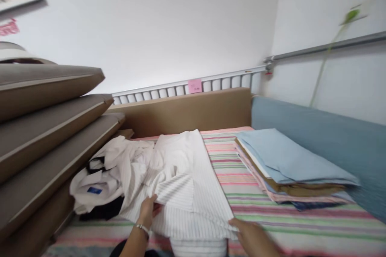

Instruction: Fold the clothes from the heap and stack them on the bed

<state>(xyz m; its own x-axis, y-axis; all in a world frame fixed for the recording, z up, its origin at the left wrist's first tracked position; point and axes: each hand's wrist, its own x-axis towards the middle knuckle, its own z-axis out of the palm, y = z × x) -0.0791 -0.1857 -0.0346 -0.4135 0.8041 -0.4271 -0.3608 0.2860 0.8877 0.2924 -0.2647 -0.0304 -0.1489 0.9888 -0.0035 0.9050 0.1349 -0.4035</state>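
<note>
A white striped shirt (pixel 181 221) lies spread on the bed, with part of it folded over in the middle. My left hand (pixel 147 211), with a bracelet at the wrist, pinches the cloth near the middle of the shirt. At the lower right corner, my right hand (pixel 253 237) grips the shirt's edge between thumb and fingers. Left of the shirt sits a crumpled heap of white clothing (pixel 117 168) with a blue label and some black cloth. Whether that heap is joined to the striped shirt I cannot tell.
A stack of folded clothes (pixel 289 156), light blue on top, lies to the right on the striped sheet (pixel 229 164). Thick cushions (pixel 51 128) are piled at the left. A brown panel (pixel 187 112) and a blue panel (pixel 316 136) border the bed.
</note>
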